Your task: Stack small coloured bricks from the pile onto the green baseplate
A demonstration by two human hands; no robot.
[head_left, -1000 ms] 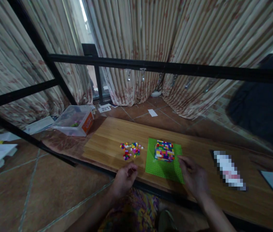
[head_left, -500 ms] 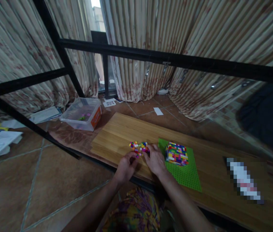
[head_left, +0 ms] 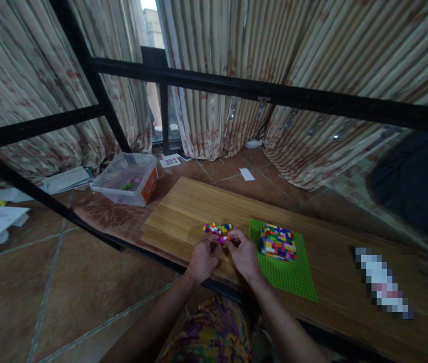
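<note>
Your left hand (head_left: 202,259) and right hand (head_left: 245,254) have drawn closer together at the loose toy bricks (head_left: 217,228) beside the green baseplate (head_left: 287,279), fingers curled near-closed; holding any, I can't tell. You're seemingly picking pieces; next needs a precise pinch.

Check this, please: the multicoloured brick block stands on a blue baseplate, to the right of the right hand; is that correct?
The baseplate is green, not blue, in the head view; the multicoloured brick block stands on it, right of the right hand.
</note>
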